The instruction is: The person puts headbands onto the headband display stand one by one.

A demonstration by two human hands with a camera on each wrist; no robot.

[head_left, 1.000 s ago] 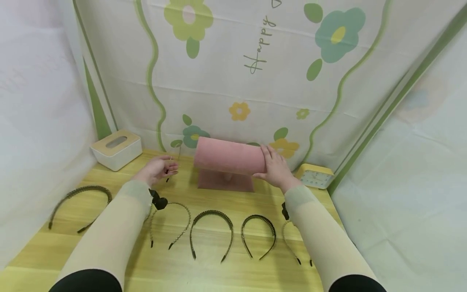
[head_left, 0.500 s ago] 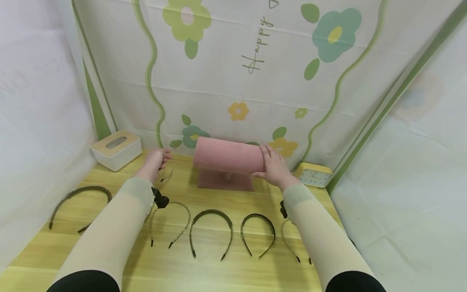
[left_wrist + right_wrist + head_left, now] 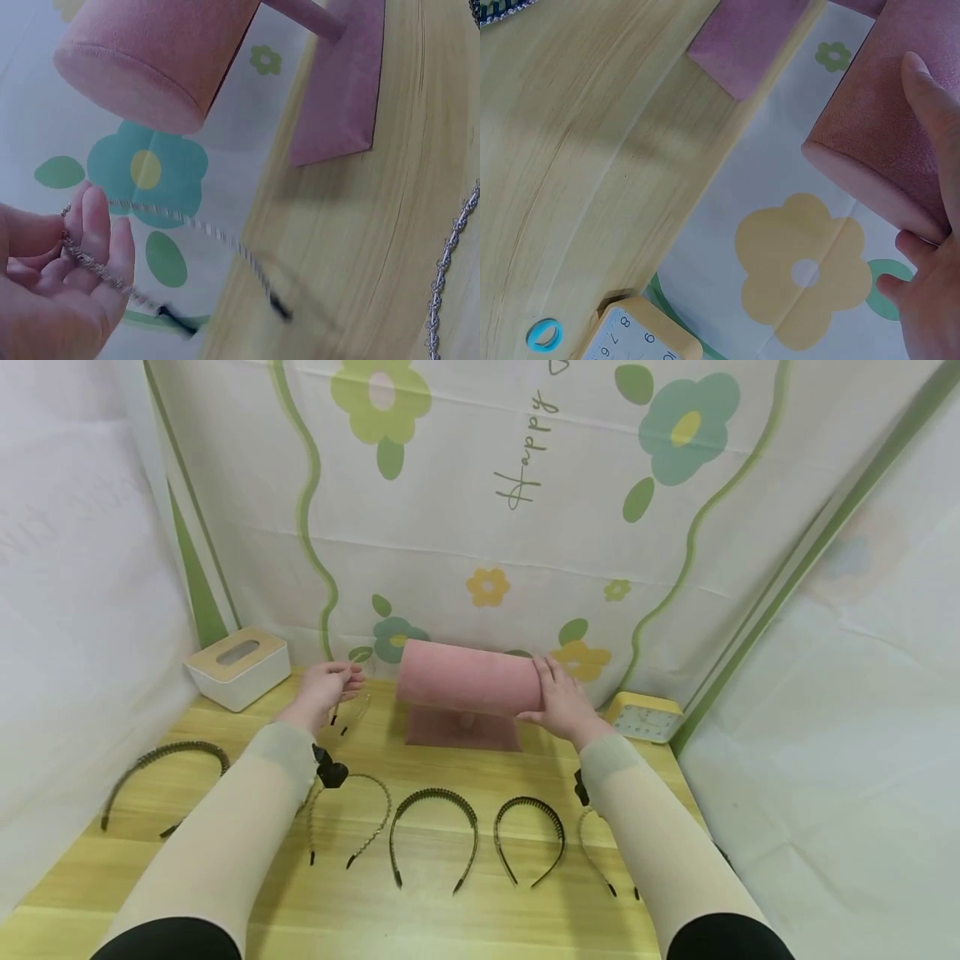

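A thin, twisted headband with black tips [image 3: 206,227] hangs from my left hand [image 3: 324,692], which pinches it between thumb and fingers. That hand is left of a pink, velvety cylindrical display stand [image 3: 471,683], apart from it. In the left wrist view the headband's two ends point down and away from the palm. My right hand [image 3: 567,703] holds the right end of the cylinder. In the right wrist view its thumb [image 3: 922,90] lies along the fabric, while two fingers are at the end face; the others are hidden.
Several headbands lie in a row across the wooden table [image 3: 442,927], including a dark toothed one [image 3: 435,795]. A tissue box [image 3: 238,668] stands at the back left, a yellow clock [image 3: 647,717] at the back right. Near the clock lies a blue ring [image 3: 544,335]. Printed cloth [image 3: 420,510] encloses the table.
My left hand shifted slightly left and up, then back right, and the headband turned in its fingers. My right hand has stayed on the stand.
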